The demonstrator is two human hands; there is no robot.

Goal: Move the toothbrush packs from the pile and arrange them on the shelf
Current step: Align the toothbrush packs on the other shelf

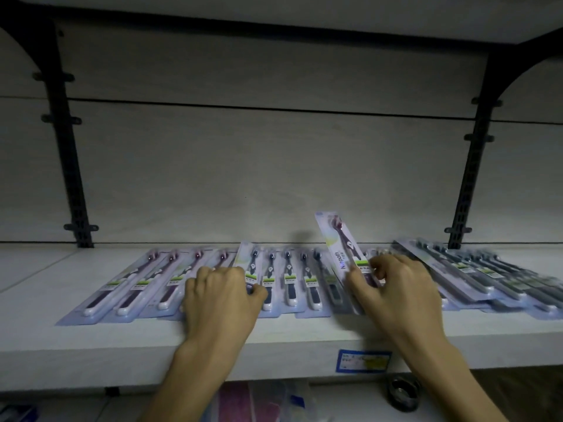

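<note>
- The shelf point(45, 339) lies bare along its front edge, before the row of toothbrush packs point(170, 278), and on its far left.
- Behind the packs a narrow strip of shelf runs free to the back wall point(274, 178).
- Above, the upper shelf point(274, 13) leaves tall open room.
- Two black brackets point(68, 166) and point(475, 166) stand at the back corners.
- The pile point(487, 269) crowds the right end.
- One raised pack point(341, 245) tilts up beside the right hand point(393, 287); the left hand point(219, 293) covers the row's middle.
</note>
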